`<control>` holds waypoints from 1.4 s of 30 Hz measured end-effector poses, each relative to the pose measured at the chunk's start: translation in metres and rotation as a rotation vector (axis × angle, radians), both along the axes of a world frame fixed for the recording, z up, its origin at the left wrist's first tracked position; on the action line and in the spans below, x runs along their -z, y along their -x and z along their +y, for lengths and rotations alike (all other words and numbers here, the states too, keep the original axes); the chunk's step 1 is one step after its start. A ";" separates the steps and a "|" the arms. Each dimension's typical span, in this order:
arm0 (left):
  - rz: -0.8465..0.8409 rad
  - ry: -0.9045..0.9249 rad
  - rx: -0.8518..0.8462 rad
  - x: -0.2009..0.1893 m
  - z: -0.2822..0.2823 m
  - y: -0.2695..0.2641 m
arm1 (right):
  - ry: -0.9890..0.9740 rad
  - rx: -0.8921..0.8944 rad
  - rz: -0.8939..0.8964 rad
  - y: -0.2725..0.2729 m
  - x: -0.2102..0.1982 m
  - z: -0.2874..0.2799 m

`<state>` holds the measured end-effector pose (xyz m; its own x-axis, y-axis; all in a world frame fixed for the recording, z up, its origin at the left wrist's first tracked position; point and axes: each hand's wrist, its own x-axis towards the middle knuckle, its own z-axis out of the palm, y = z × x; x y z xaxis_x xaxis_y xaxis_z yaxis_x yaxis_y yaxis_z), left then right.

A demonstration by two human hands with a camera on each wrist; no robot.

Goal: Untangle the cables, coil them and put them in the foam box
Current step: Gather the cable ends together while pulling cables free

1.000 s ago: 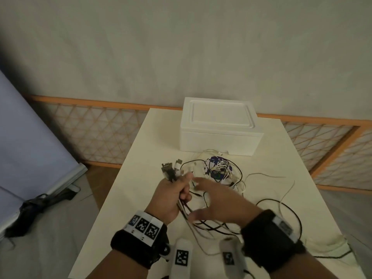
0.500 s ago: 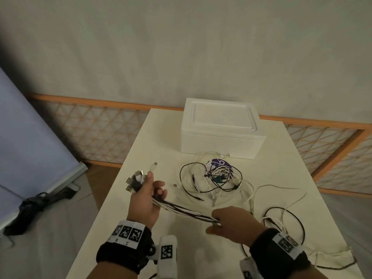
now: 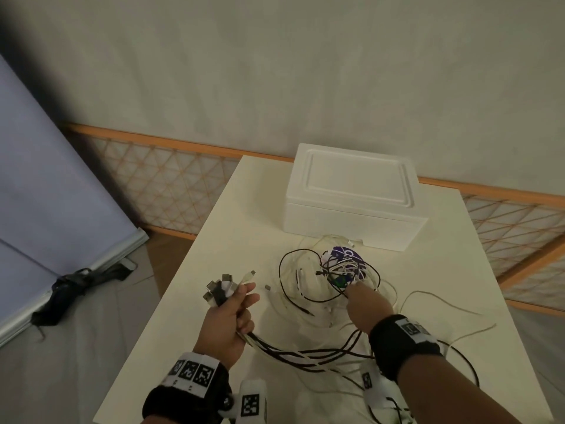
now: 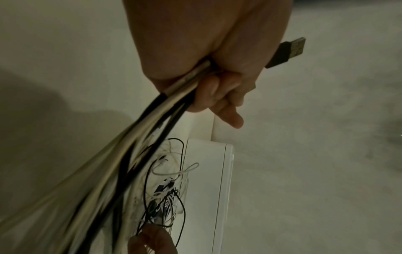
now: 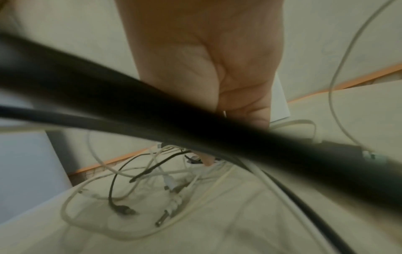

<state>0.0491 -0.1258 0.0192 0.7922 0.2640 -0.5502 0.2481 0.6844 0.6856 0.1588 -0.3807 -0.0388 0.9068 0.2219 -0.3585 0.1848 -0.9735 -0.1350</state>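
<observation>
Early stage — untangling only partly done, nothing coiled, nothing boxed. The left hand is clenched round a bundle of cables, with their plug ends fanned out above the fist; the left wrist view shows a black USB plug sticking out past the knuckles and the black and white strands trailing down from the grip. The right hand reaches into the tangle that lies on the surface just in front of the foam box; its fingertips are buried among the wires, and I cannot tell whether they pinch a strand or only touch — the right wrist view is blocked by a blurred black cable.

The foam box has its lid on, so it has to be opened before anything goes in. Left to do: free the knot, separate the strands, coil each one, open the box, load it.

Counts: one foam box, one surface, two hands. Plug ends in the left fist — roughly six or seven, overlapping, no exact count. Bundle below the fist — about five or six strands, black and white mixed. A few loose white cables stray off to the right. Something purple sits inside the knot; what it is cannot be told.
</observation>
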 end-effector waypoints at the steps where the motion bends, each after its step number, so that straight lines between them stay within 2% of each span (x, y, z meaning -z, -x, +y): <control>1: 0.000 -0.004 -0.005 -0.001 -0.002 -0.001 | 0.009 -0.011 0.017 -0.004 0.001 0.001; 5: 0.010 -0.009 -0.025 0.001 -0.006 -0.005 | 0.009 -0.036 0.049 -0.013 -0.008 0.005; 9: 0.007 0.011 -0.022 0.002 -0.013 -0.009 | -0.280 0.042 -0.029 -0.020 -0.037 0.006; 12: 0.012 0.024 0.002 0.003 -0.022 -0.012 | -0.326 -0.049 -0.104 -0.031 -0.069 0.005; 15: 0.031 0.036 0.039 0.004 -0.032 -0.017 | -0.124 -0.230 -0.099 -0.032 -0.077 0.000; 18: 0.072 0.016 0.105 0.002 -0.041 -0.022 | 0.202 -0.342 0.044 -0.020 -0.054 -0.009; 19: 0.088 0.011 0.126 0.002 -0.044 -0.024 | 0.244 -0.354 0.064 -0.017 -0.047 -0.011; 21: 0.109 0.008 0.159 0.001 -0.049 -0.028 | 0.161 -0.303 0.054 -0.016 -0.045 -0.015; 26: 0.137 0.015 0.270 -0.006 -0.067 -0.042 | -0.318 -0.085 -0.092 -0.027 -0.076 -0.020; 30: 0.148 0.040 0.434 -0.015 -0.093 -0.055 | -0.392 -0.197 -0.174 -0.014 -0.111 -0.002; 33: 0.072 0.095 0.366 -0.026 -0.106 -0.069 | -0.386 -0.309 -0.218 0.006 -0.123 0.001; 36: 0.000 0.219 0.280 -0.035 -0.106 -0.084 | -0.478 -0.228 -0.174 0.026 -0.117 -0.019; 38: 0.002 0.227 0.288 -0.036 -0.104 -0.090 | -0.431 -0.207 -0.089 0.035 -0.108 -0.035; 42: 0.024 0.162 0.230 -0.031 -0.099 -0.098 | -0.141 -0.252 0.077 0.043 -0.085 -0.065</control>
<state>0.1468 -0.2252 0.0500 0.8074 -0.0138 -0.5898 0.4243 0.7082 0.5643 0.1158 -0.4452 0.0458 0.7878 0.4892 -0.3741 0.4026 -0.8688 -0.2884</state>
